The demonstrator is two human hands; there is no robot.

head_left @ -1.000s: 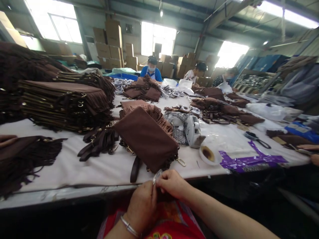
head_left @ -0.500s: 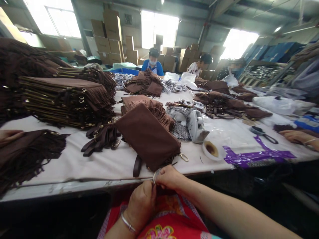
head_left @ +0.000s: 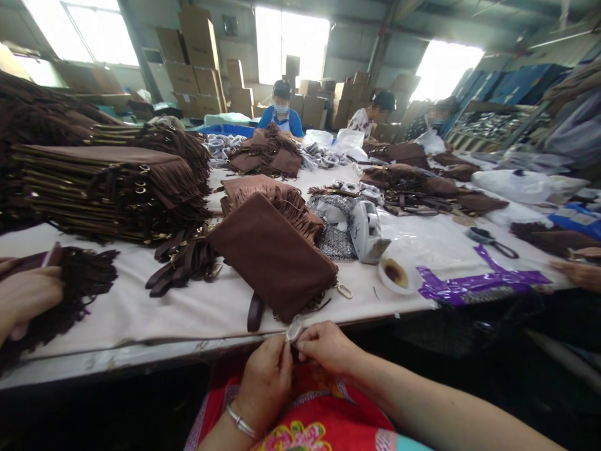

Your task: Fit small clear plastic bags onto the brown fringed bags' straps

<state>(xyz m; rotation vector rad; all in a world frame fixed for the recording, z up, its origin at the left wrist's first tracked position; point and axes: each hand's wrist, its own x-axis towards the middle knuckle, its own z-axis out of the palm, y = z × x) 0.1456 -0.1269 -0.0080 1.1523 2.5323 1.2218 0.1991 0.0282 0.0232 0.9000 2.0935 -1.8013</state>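
Observation:
My left hand (head_left: 268, 380), with a bangle at the wrist, is closed at the table's front edge and pinches a small pale ring-shaped piece (head_left: 294, 329). My right hand (head_left: 327, 346) is closed just beside it, its fingertips at the lower right of the same piece; what lies between them is too small to tell. Right beyond my hands lies a brown fringed pouch (head_left: 272, 254), flat side up, with a dark strap (head_left: 255, 312) and a gold clasp (head_left: 345, 290) sticking out. It leans on a lighter brown fringed pouch (head_left: 260, 186).
A tall stack of fringed pouches (head_left: 107, 188) stands at left, dark straps (head_left: 185, 266) beside it. A white tape dispenser (head_left: 369, 233), tape roll (head_left: 394, 275) and purple tape (head_left: 469, 282) lie right. Another person's hand (head_left: 35, 294) holds a thin tool at far left.
The view has shifted slightly. More of the pale ring piece shows between my hands. The other person's hand at left has come further in with a thin tool; the hand at far right has moved.

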